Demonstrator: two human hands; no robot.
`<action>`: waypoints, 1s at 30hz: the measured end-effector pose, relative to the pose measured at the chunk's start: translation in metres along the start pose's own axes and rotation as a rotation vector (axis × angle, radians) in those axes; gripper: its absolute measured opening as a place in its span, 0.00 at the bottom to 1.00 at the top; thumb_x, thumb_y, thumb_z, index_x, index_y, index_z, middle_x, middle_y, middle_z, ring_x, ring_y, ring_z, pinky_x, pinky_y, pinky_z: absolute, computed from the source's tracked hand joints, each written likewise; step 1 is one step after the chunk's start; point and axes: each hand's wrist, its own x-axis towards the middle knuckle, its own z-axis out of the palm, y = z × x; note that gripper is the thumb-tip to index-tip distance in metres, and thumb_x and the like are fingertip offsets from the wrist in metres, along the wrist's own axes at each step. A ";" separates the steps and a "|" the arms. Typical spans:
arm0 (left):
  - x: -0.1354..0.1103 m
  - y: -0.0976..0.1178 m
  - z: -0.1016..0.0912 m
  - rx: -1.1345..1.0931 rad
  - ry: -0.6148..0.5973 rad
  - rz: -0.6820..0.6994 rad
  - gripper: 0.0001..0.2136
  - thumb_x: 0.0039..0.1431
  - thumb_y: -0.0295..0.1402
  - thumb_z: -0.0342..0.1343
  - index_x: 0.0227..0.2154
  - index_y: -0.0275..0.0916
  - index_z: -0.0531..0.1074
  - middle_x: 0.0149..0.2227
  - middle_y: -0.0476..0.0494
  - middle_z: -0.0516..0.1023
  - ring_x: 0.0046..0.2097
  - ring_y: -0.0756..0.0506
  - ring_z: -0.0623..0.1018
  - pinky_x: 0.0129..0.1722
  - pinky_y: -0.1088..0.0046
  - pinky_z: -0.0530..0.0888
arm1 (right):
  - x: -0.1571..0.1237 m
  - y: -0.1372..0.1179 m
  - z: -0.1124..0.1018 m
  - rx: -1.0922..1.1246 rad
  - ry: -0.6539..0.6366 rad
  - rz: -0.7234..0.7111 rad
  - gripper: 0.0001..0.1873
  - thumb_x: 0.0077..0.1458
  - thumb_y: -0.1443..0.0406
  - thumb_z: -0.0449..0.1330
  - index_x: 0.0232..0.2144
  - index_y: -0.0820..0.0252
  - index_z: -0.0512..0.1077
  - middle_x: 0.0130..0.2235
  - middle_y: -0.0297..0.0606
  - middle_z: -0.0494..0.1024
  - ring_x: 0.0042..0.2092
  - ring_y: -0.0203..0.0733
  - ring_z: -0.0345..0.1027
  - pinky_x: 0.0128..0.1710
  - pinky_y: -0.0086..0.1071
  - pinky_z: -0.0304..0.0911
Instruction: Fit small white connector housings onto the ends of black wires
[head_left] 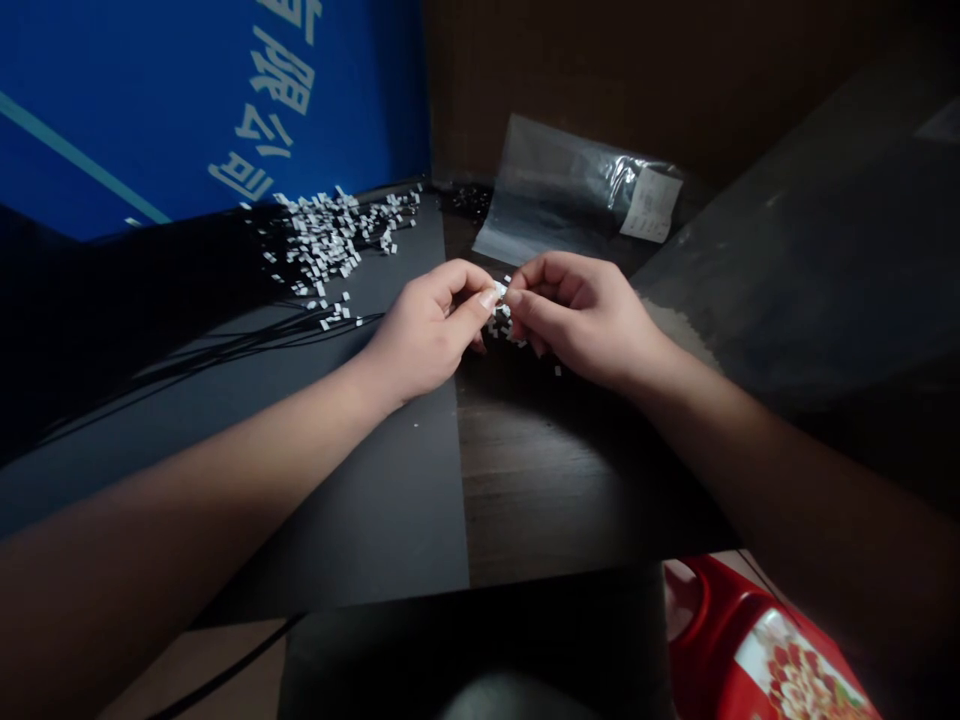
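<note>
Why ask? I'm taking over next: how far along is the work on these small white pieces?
Nothing clearly looks finished, though a heap of small white rectangular pieces lies among thin black wires on a black sheet. In hand: a cluster of them, held at the fingertips of the left hand and right hand. Left: the heap, which looks large.

Blue board [112, 120] with white printed characters at back left; brown cardboard wall [637, 80] behind; dark wood-grain tabletop [532, 470], dim light; red floral-patterned object [750, 650] low right.
</note>
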 end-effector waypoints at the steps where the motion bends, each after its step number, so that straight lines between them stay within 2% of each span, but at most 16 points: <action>1: 0.000 0.000 0.000 -0.004 -0.002 -0.004 0.04 0.69 0.28 0.61 0.36 0.39 0.75 0.33 0.49 0.77 0.30 0.51 0.76 0.32 0.73 0.76 | 0.000 0.000 0.000 0.002 -0.001 0.012 0.07 0.65 0.71 0.65 0.33 0.59 0.73 0.25 0.32 0.77 0.23 0.31 0.65 0.21 0.28 0.58; 6: 0.000 0.002 0.000 -0.013 -0.011 -0.032 0.05 0.69 0.29 0.62 0.36 0.39 0.74 0.32 0.49 0.76 0.30 0.51 0.76 0.32 0.73 0.76 | -0.001 -0.002 0.000 -0.015 0.020 0.027 0.07 0.64 0.70 0.67 0.34 0.60 0.74 0.25 0.33 0.77 0.22 0.33 0.66 0.21 0.29 0.59; 15: 0.000 0.004 0.001 -0.009 -0.002 -0.036 0.05 0.70 0.26 0.59 0.35 0.39 0.74 0.32 0.50 0.76 0.30 0.51 0.76 0.32 0.73 0.75 | -0.003 -0.002 -0.001 -0.088 0.065 -0.025 0.05 0.61 0.70 0.69 0.34 0.61 0.77 0.27 0.34 0.81 0.23 0.33 0.70 0.21 0.27 0.64; 20: -0.001 0.003 0.001 0.008 -0.006 -0.027 0.05 0.70 0.28 0.61 0.36 0.39 0.74 0.32 0.50 0.77 0.30 0.51 0.76 0.33 0.73 0.75 | -0.003 -0.001 -0.002 -0.152 0.084 -0.074 0.02 0.60 0.70 0.68 0.34 0.61 0.79 0.28 0.34 0.82 0.25 0.34 0.70 0.24 0.28 0.63; 24: -0.001 0.001 0.001 0.037 -0.007 -0.021 0.06 0.71 0.31 0.63 0.36 0.39 0.74 0.33 0.50 0.77 0.30 0.51 0.76 0.33 0.72 0.76 | -0.003 -0.001 -0.003 -0.185 0.065 -0.103 0.02 0.60 0.68 0.68 0.34 0.61 0.78 0.28 0.34 0.81 0.29 0.36 0.72 0.28 0.30 0.65; 30: -0.001 -0.002 0.000 0.039 -0.009 -0.011 0.04 0.70 0.30 0.61 0.36 0.40 0.74 0.33 0.49 0.76 0.30 0.50 0.76 0.33 0.72 0.76 | -0.003 0.000 -0.002 -0.165 0.040 -0.102 0.03 0.62 0.68 0.67 0.34 0.60 0.77 0.28 0.33 0.79 0.28 0.35 0.69 0.27 0.30 0.63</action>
